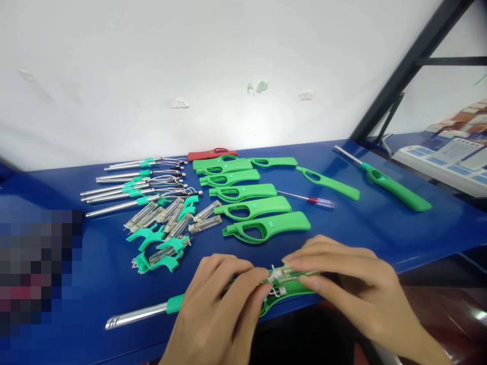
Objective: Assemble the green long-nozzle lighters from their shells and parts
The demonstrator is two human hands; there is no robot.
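Note:
Near the table's front edge lies an open green lighter handle shell (299,289), with a silver barrel (139,316) and teal collar (175,304) extending left. My right hand (353,284) is closed on a small clear fuel tank (286,274), held between thumb and fingers just above the shell. The thumb and forefinger of my left hand (224,306) pinch together by the tank's white valve end; what sits between those fingertips is hidden. Just below them, a thin white wire (274,291) loops over the shell.
Several green handle shells (289,223) and a red shell (207,154) lie behind my hands. To the left are metal barrels with wires (114,208), loose clear tanks (205,223) and teal triggers (146,235). A screwdriver (321,202) and a whole lighter (397,187) lie right.

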